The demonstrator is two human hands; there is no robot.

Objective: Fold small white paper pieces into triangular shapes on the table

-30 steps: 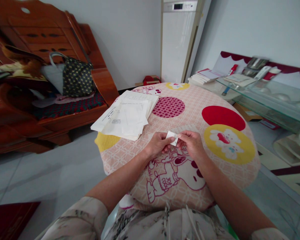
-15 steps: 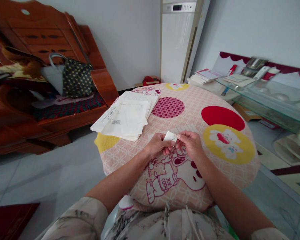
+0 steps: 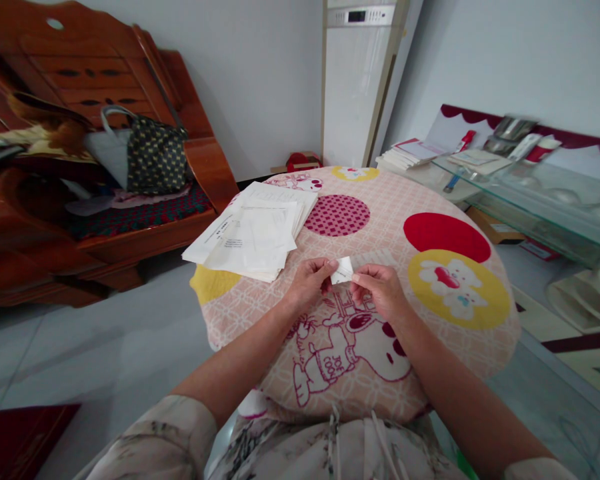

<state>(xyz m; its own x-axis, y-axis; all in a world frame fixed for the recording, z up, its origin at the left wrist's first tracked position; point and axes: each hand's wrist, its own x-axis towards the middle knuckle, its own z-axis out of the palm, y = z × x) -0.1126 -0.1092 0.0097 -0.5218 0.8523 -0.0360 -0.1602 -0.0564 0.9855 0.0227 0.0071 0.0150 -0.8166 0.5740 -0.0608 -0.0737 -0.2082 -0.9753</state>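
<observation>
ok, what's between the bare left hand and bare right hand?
Head view: a small white piece of paper, held by both the bare left hand and the bare right hand.

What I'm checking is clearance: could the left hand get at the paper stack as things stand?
Probably yes: only patterned tablecloth shows between the left hand and the paper stack, though that hand pinches a small white paper.

Two hands [image 3: 307, 283], one white slip [image 3: 342, 272], one tabletop paper pile [image 3: 253, 233], one red cloth circle [image 3: 447, 237], one wooden bench [image 3: 90, 67]
</observation>
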